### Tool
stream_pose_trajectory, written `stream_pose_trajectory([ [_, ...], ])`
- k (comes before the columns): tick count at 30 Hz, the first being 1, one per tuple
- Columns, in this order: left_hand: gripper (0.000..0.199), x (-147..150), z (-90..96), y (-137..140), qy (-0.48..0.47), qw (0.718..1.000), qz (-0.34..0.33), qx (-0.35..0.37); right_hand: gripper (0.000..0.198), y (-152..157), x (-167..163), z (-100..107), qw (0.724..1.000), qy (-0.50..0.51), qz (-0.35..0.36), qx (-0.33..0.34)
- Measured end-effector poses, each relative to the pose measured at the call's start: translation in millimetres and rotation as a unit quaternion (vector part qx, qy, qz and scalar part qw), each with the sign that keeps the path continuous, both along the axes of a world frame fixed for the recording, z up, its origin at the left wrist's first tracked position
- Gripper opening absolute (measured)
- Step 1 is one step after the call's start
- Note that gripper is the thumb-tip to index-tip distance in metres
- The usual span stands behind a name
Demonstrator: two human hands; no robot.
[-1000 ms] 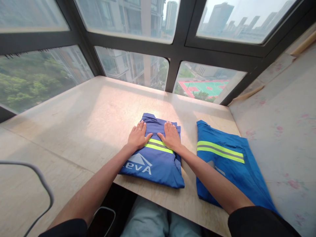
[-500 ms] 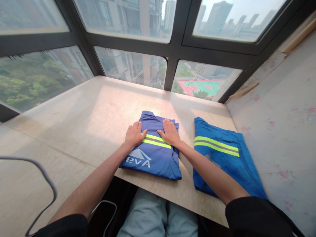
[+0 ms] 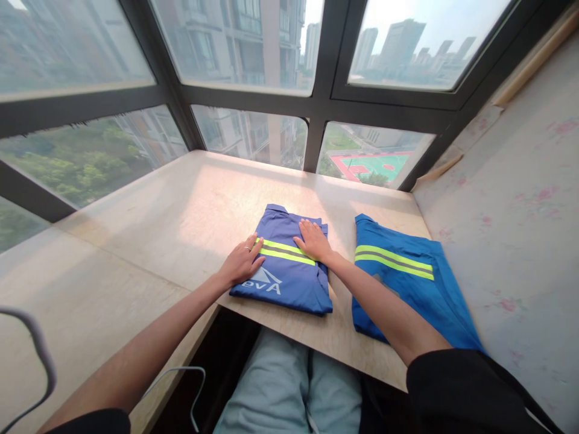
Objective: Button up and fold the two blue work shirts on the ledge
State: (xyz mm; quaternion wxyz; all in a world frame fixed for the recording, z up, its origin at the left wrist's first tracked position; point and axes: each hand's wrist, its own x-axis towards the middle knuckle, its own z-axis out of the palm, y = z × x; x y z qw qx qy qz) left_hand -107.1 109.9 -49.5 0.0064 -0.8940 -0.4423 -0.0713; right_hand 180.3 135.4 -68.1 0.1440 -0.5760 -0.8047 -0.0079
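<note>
A folded purple-blue work jacket [image 3: 289,283] lies flat in front of me, crossed by a yellow-green and grey reflective band, with pale lettering near its front edge. My left hand [image 3: 242,260] rests on the jacket's left edge, fingers stretched out, a ring on one finger. On the right part of the jacket, my right hand [image 3: 313,240] lies flat with the thumb apart. Neither hand grips the cloth. To the right is a second folded garment [image 3: 407,295], brighter blue with a similar band; my right forearm passes over part of it.
The pale wooden tabletop [image 3: 149,229] runs back to dark-framed windows [image 3: 253,99]. A floral-papered wall [image 3: 511,241] bounds the right side. A grey cable [image 3: 43,355] loops at the left, and a thin white cable [image 3: 199,377] hangs below the table's front edge.
My left hand has slid toward me and left, from the jacket's band to its left edge beside the lettering. My right hand stays nearly in place. The view has shifted slightly.
</note>
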Motion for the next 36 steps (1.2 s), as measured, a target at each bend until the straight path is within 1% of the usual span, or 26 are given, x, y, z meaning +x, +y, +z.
stream_pose_trajectory([
  [3, 0.066, -9.6, -1.3, -6.0, 0.011, 1.000, -0.003, -0.023, 0.066, 0.2, 0.6, 1.0, 1.000, -0.011, 0.005, -0.010],
  [6, 0.066, -14.9, -2.9, -9.8, 0.013, 0.999, 0.002, -0.030, 0.066, 0.8, 2.0, 1.5, 1.000, -0.014, 0.009, -0.024],
  [13, 0.065, -12.7, -3.6, -17.9, 0.027, 0.999, 0.020, -0.022, 0.067, 1.3, 8.1, -0.6, 0.999, -0.015, 0.028, -0.037],
  [16, 0.063, -9.7, 0.9, -20.7, 0.038, 0.999, 0.016, -0.015, 0.067, 0.9, 9.0, -0.9, 0.999, -0.014, 0.032, -0.034],
  [19, 0.060, -5.4, 11.6, -18.4, 0.050, 0.999, -0.009, -0.021, 0.067, 0.9, 9.0, -1.3, 0.999, -0.013, 0.033, -0.033],
  [22, 0.054, 1.7, 24.2, -9.8, 0.043, 0.998, -0.025, -0.030, 0.067, 0.9, 8.9, -1.6, 0.999, -0.011, 0.031, -0.032],
  [25, 0.055, 12.2, 30.2, 4.8, 0.017, 1.000, -0.003, -0.018, 0.067, -0.2, 8.0, -0.3, 0.999, -0.015, 0.028, -0.033],
  [28, 0.063, 26.6, 27.2, 24.4, -0.016, 1.000, 0.019, 0.001, 0.067, -2.1, 6.4, 2.2, 0.999, -0.023, 0.024, -0.036],
  [31, 0.071, 43.6, 21.4, 46.8, -0.034, 0.999, 0.021, 0.002, 0.067, -3.2, 5.6, 3.1, 0.999, -0.028, 0.021, -0.037],
  [36, 0.072, 65.4, 14.3, 75.2, -0.029, 0.999, 0.042, -0.020, 0.066, -2.7, 7.3, -0.3, 0.999, -0.022, 0.022, -0.025],
])
